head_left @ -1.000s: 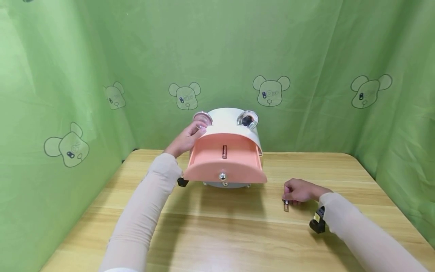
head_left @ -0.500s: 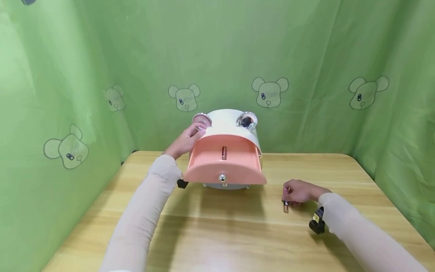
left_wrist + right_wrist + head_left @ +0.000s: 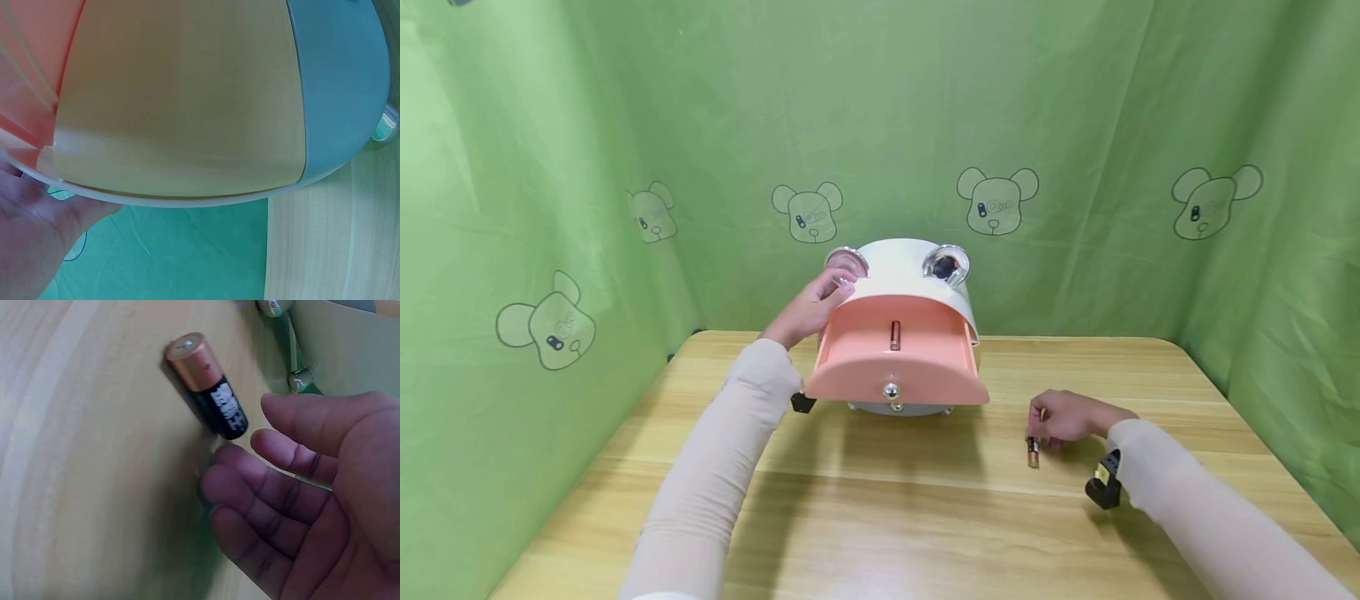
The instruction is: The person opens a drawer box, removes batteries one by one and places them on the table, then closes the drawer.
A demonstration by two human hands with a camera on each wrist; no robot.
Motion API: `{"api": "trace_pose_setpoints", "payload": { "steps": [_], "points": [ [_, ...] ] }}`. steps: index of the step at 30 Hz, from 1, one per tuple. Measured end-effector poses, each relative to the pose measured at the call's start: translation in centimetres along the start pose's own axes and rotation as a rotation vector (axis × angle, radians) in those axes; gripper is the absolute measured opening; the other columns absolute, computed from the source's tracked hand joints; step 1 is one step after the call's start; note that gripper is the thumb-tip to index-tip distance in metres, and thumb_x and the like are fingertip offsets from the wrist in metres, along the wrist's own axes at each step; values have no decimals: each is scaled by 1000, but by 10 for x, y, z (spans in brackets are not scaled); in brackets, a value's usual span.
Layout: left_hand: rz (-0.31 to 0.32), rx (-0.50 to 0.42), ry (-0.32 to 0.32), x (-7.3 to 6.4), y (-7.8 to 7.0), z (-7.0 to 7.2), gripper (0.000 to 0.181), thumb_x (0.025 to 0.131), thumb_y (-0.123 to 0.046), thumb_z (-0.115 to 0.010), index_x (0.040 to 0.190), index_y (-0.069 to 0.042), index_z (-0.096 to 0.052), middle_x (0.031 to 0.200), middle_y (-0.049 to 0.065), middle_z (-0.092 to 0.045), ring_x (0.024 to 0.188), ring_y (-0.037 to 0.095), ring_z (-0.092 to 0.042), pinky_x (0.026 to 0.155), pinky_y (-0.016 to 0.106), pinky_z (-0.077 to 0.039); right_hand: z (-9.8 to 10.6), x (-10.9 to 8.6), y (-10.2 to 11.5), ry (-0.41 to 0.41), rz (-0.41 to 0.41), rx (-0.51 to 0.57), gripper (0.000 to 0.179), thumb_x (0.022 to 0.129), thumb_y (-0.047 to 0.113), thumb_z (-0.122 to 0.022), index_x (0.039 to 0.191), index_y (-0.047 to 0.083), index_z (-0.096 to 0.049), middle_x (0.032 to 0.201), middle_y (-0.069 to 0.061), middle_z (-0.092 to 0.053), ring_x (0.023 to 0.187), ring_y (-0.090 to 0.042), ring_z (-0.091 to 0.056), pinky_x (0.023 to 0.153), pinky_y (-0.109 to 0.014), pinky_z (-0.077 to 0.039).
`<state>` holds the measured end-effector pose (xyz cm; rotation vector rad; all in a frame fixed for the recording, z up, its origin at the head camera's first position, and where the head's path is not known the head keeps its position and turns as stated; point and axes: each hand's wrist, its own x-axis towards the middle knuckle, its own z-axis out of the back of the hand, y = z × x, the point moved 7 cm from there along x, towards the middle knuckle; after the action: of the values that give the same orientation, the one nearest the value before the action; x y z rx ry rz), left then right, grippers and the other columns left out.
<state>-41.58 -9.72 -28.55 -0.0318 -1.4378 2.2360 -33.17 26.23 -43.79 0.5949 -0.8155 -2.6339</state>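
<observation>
A black-and-copper battery (image 3: 209, 387) lies on the wooden table right of a frog-shaped drawer box (image 3: 895, 260). Close to its black end are the loosely curled fingers of my right hand (image 3: 1063, 414); in the right wrist view, the thumb and index fingertips are apart with nothing between them. My left hand (image 3: 812, 308) grips the box's top left corner at the base of the pink-tinted eye (image 3: 847, 262), its thumb in front. The pink drawer (image 3: 842, 385) is pulled out, and a second battery (image 3: 896, 335) lies inside it.
The drawer's silver knob (image 3: 891, 391) faces me. Below the drawer is the box's grey-blue lower part (image 3: 344, 87), on small silver feet. A green curtain (image 3: 880, 108) with bear-head prints surrounds the wooden table (image 3: 887, 517) at the back and sides.
My right hand has shifted slightly up and to the right, and more of the battery beside it shows. The left hand, box and drawer stay put.
</observation>
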Motion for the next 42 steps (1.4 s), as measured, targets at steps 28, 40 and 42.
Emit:
{"api": "trace_pose_setpoints", "payload": {
  "steps": [28, 40, 42],
  "points": [
    [-21, 10, 2, 0, -1, -2, 32, 102, -31, -49, 126, -11, -52, 132, 15, -53, 122, 30, -49, 101, 46, -42, 51, -10, 63, -92, 196, 28, 15, 95, 13, -61, 89, 0, -56, 71, -7, -59, 63, -20, -56, 52, -28, -46],
    [-8, 12, 0, 0, -2, -2, 30, 102, -32, -49, 125, -12, -52, 132, 15, -53, 121, 30, -50, 99, 47, -44, 66, -13, 98, -111, 274, 97, 11, 95, 7, -61, 90, -2, -57, 76, -9, -59, 67, -21, -59, 60, -29, -52],
    [-9, 17, 0, -1, -2, -1, 31, 102, -32, -49, 126, -12, -52, 132, 14, -53, 122, 30, -49, 100, 47, -43, 69, -14, 106, -120, 295, 90, 11, 94, 7, -61, 90, -2, -57, 76, -7, -59, 68, -22, -60, 59, -29, -53]
  ]
}}
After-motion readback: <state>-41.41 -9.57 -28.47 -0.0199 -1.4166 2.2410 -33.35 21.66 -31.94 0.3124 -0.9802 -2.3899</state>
